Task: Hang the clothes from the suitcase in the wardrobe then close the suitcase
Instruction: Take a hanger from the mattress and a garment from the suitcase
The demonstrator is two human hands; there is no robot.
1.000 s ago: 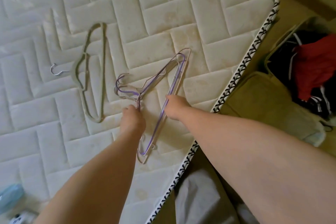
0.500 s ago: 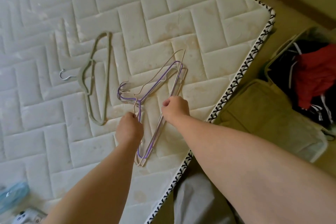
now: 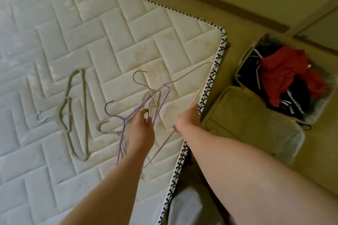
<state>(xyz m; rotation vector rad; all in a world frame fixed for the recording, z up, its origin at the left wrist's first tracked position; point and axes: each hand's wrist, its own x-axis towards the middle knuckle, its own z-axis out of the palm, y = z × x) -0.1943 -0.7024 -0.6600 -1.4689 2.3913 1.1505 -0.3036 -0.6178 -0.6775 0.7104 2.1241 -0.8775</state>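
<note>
Several tangled hangers (image 3: pixel 151 97) on mattress (image 3: pixel 109 23): right hand (image 3: pixel 186 120) fingers wrap pink hanger (image 3: pixel 202 87) bar, left hand (image 3: pixel 141 129) pinches purple hanger (image 3: pixel 161 104). Likely light, springy, snag-prone; grip mid-bar.

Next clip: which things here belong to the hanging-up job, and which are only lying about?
Job:
pink wire hanger, in the grip of the right hand
tangled wire hangers, held by the left hand
grey hanger, untouched
open suitcase
red garment and dark clothes inside it

Lying about:
mattress under the hangers
floor
</note>
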